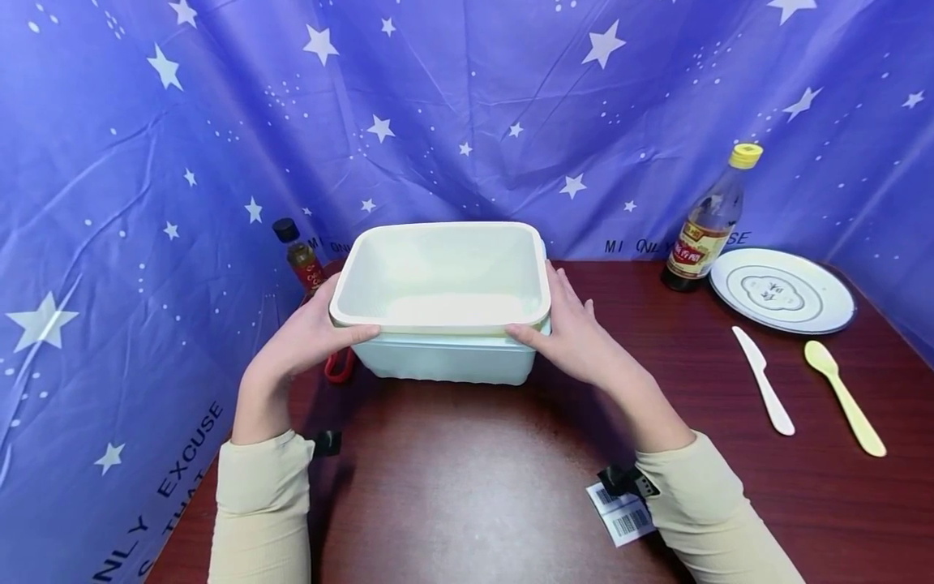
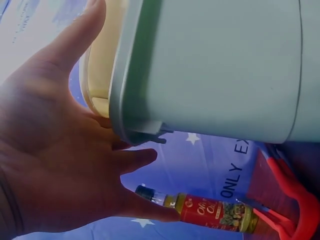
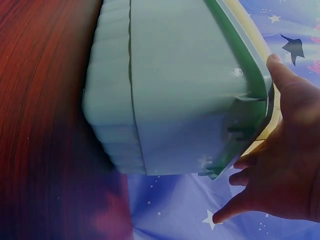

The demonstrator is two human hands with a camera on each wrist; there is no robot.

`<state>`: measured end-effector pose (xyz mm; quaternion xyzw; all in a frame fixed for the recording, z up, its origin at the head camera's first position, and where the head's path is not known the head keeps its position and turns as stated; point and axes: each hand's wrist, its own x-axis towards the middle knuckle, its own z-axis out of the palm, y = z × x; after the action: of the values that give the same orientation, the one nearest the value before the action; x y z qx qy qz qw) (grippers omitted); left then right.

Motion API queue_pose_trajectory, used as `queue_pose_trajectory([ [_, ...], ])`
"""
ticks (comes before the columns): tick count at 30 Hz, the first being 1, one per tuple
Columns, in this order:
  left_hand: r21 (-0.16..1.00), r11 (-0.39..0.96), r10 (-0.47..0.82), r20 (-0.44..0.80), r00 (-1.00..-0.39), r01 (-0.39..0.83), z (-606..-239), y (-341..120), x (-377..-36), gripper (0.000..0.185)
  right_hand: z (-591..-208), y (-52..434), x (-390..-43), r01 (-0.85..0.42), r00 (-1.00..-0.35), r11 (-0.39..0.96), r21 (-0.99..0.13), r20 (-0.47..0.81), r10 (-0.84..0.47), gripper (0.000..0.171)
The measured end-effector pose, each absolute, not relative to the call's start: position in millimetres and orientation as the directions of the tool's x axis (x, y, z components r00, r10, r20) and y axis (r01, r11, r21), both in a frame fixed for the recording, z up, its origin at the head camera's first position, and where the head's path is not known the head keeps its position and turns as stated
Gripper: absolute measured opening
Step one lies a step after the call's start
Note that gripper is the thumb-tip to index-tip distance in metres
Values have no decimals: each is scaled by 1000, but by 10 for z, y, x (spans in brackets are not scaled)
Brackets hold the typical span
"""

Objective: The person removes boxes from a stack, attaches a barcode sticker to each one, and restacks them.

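Each hand [image 1: 310, 337] [image 1: 576, 332] grips the tub [image 1: 445, 361], seemingly resting on the table [image 1: 467, 478].

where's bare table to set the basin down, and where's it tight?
Widest bare patch: the near middle of the table, between the two sleeves, in front of the basin. Another between the right hand and the white knife. Tight at far right: knife, yellow spoon, plate, tall bottle. Also tight at left: small bottle, red handle.
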<state>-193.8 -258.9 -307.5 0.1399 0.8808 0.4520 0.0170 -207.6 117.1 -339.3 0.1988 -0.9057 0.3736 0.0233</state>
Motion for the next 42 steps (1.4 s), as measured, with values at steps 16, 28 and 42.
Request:
queue_pose_trajectory([
  [16, 822, 467, 194, 265, -944, 327, -2846, -2479, -1805, 98, -3236, 1238, -2035, -553, -830, 435, -710, 429, -356, 102],
  [28, 870, 179, 183, 428, -885, 459, -2623, -2282, -1612, 108, -3106, 1271, -1937, -621, -764, 181, -763, 537, -359, 108],
  [42, 824, -4, 213, 555, -804, 567, -2326, -2096, -1312, 113, -2834, 1370, -1655, -684, -718, 172, -709, 614, -327, 114],
])
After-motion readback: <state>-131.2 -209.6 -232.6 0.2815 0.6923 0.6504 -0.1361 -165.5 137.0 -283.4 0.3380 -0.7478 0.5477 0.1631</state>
